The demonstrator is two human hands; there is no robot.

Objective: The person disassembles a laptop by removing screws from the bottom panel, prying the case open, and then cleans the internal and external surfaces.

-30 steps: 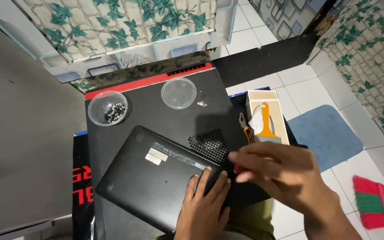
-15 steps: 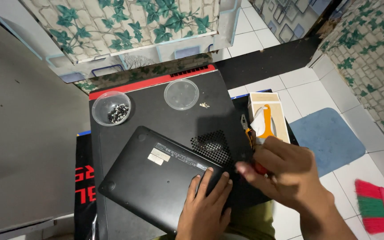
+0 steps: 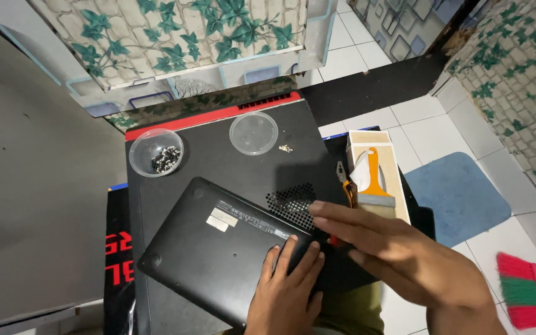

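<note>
Laptop: the black laptop lies bottom side up on the black work mat, turned askew, with its vent grille toward 1 o'clock of its own body and a pale label near its middle.
Your left hand: your left hand lies flat on the laptop's near edge at 6 o'clock, fingers spread and pressed on the shell; it closes around nothing.
Your right hand: your right hand comes in from 4 o'clock, fingers stretched out nearly flat over the laptop's right corner just below the grille. A bit of red shows under the fingers; you cannot tell from this view whether it is held or what it is.
Lidded dish: a clear round dish sits on the mat at 12 o'clock from the laptop, with a small gold-coloured bit just beside it.
Screw dish: a second clear dish with small dark screws stands at 11 o'clock.
Box: a pale wooden box at 2 o'clock holds an orange-handled brush; pliers with orange grips lie against its left side.
Floor: a blue mat at 3 o'clock on white tiles, and a red and green hand broom at 4 o'clock.
</note>
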